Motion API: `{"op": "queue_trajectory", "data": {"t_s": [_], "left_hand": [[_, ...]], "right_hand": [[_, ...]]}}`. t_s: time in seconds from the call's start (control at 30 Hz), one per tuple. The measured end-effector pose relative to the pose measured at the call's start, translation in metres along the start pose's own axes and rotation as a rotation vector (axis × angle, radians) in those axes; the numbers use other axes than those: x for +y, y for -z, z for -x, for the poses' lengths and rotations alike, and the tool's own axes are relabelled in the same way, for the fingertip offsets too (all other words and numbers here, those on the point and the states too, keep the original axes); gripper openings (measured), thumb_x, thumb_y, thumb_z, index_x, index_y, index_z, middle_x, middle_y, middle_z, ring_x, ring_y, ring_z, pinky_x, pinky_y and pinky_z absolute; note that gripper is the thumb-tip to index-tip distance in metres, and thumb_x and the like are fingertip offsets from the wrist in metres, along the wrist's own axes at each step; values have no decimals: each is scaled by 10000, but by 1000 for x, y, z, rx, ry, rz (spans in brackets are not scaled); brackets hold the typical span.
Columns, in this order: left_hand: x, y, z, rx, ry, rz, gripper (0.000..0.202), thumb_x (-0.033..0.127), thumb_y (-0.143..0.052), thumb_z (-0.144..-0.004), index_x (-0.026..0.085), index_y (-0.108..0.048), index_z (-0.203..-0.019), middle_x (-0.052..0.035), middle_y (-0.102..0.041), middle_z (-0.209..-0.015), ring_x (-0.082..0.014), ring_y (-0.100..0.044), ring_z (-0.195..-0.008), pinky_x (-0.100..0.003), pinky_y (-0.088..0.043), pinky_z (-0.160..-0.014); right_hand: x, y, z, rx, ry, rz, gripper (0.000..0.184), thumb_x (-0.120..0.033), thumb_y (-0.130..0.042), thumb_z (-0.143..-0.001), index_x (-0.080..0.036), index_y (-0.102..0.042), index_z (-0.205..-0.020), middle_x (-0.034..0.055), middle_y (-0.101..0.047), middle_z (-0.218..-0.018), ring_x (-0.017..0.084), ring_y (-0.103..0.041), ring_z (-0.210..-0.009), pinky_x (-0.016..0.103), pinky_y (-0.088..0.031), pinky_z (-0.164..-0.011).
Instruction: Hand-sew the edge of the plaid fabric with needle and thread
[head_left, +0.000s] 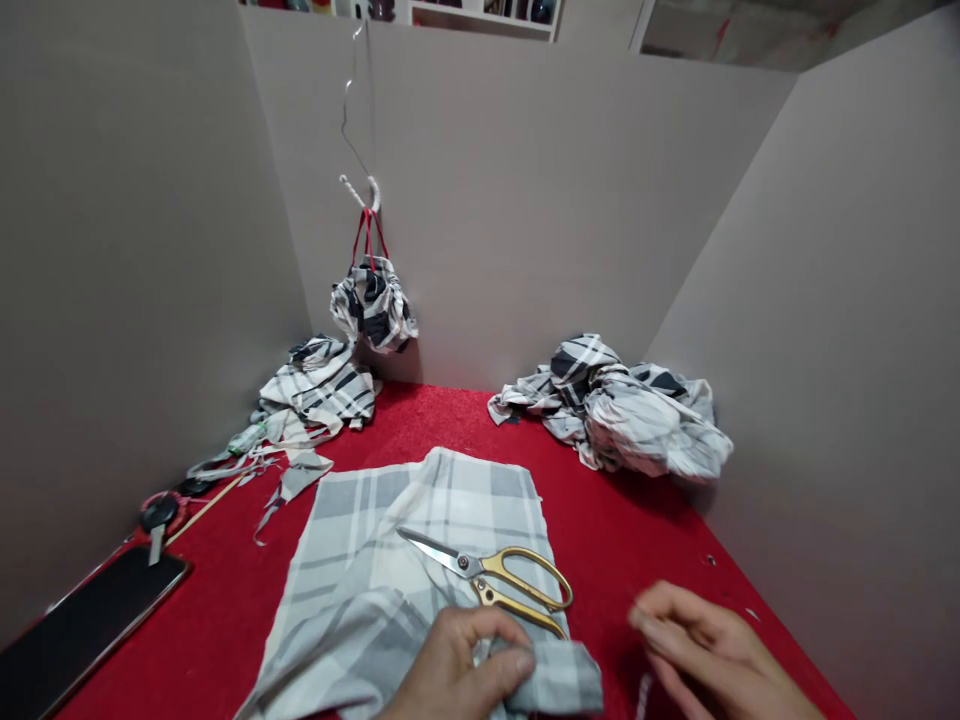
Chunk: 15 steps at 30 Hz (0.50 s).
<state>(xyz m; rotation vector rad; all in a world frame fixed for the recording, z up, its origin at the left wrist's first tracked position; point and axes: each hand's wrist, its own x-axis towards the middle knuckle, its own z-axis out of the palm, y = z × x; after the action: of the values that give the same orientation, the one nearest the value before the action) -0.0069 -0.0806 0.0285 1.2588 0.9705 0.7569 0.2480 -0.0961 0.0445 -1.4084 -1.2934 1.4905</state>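
A grey and white plaid cloth [352,540] lies spread on the red tabletop, its near right part folded over. My left hand [472,665] pinches that fold between thumb and fingers. Gold-handled scissors [480,570] rest on the cloth just beyond this hand, blades parted and pointing left. Off the cloth to the right, my right hand [712,650] is closed, thumb and fingertips pressed together. Whatever it may hold is too small or blurred to name. A short white twisted cord [643,695] shows just below its fingers; whether they touch it, I cannot tell.
Crumpled plaid fabric [622,410] is heaped at the back right, more fabric [322,385] with scraps at the back left. A plaid drawstring bag [373,305] hangs from a wall hook [373,192]. A phone [90,625] lies left. Grey panels [510,200] enclose the red table [600,530].
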Motion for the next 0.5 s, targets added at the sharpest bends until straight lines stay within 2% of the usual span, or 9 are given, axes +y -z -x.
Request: {"op": "queue_trajectory", "data": {"t_s": [0.03,0.1,0.2,0.3,0.4,0.5], "left_hand": [[0,0,0,56,12,50,238,374,-634,-705,137,-642,-684,11,-542,-607,-129,-458,-621,-212,-348,-599],[0,1,0,135,47,158,261,398,-635,-706,138,-607,-701,5,-560,-633,-130,-462,-616,-219,-359,-594],[2,4,4,151,62,234,292,420,-641,-704,133,-585,-719,-5,-577,-634,-130,-470,-588,-227,-368,-578],[4,6,10,127,25,227,314,434,-651,-697,127,-592,-722,-1,-572,-628,-125,-462,-580,-221,-364,-570],[5,7,13,103,11,214,315,434,-654,-699,125,-614,-746,-5,-582,-654,-127,-470,-598,-219,-363,-576],[2,10,14,82,5,219,289,406,-659,-704,126,-621,-765,-2,-576,-661,-124,-461,-605,-214,-353,-574]], "right_hand": [[-4,-10,-1,-37,-10,28,302,-489,-548,-834,-192,-578,-783,-56,-419,-513,71,-309,-408,187,-232,-396],[-13,-31,0,-70,31,65,321,-493,-503,-857,-185,-569,-793,-57,-422,-530,73,-321,-417,185,-239,-399],[-29,-52,1,-137,232,225,296,-425,-525,-855,-178,-611,-717,-6,-495,-640,129,-458,-577,228,-360,-528],[-46,-59,-2,-119,383,361,259,-363,-537,-847,-191,-677,-713,19,-522,-691,168,-498,-657,262,-378,-600],[-59,-59,-8,-126,400,396,220,-350,-578,-814,-199,-716,-734,12,-512,-645,167,-491,-618,261,-361,-564],[-65,-60,-18,-188,375,392,186,-321,-635,-772,-187,-712,-668,-1,-505,-618,148,-468,-584,250,-337,-541]]}}
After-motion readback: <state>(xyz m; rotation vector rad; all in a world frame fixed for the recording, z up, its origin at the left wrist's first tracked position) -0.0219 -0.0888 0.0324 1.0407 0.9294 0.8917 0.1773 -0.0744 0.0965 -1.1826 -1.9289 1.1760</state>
